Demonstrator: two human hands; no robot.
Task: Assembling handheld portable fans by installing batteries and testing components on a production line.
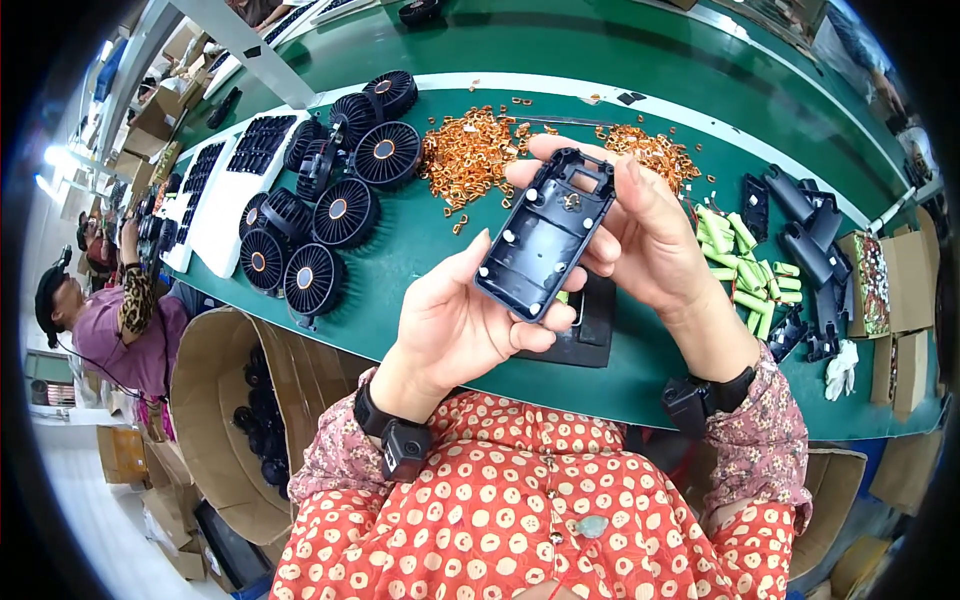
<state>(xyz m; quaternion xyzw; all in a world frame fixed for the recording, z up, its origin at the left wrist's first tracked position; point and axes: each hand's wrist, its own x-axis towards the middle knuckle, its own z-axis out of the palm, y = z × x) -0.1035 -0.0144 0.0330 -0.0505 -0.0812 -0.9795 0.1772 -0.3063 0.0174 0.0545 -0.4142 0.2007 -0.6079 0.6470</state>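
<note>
Between my hands, over the green table, is a dark plastic housing half [545, 240], tilted with its hollow inner side up. White posts stand inside it, and a rectangular opening shows near its far end. My left hand [455, 315] grips its near left edge, thumb along the side and fingers beneath. My right hand [645, 225] holds the far right end, thumb at the top corner and fingers around the edge. Beneath the hands lies a black flat pad [590, 335], partly covered. Beyond the housing spread piles of small orange clip-like pieces [470, 150].
Round black fan heads [340, 212] cluster at the left beside white trays [225, 200]. Green cylindrical cells [755, 275] and black housing shells [805, 225] lie at the right, near an open carton [905, 280]. A large cardboard box [215, 390] stands below left. Another person [120, 320] sits far left.
</note>
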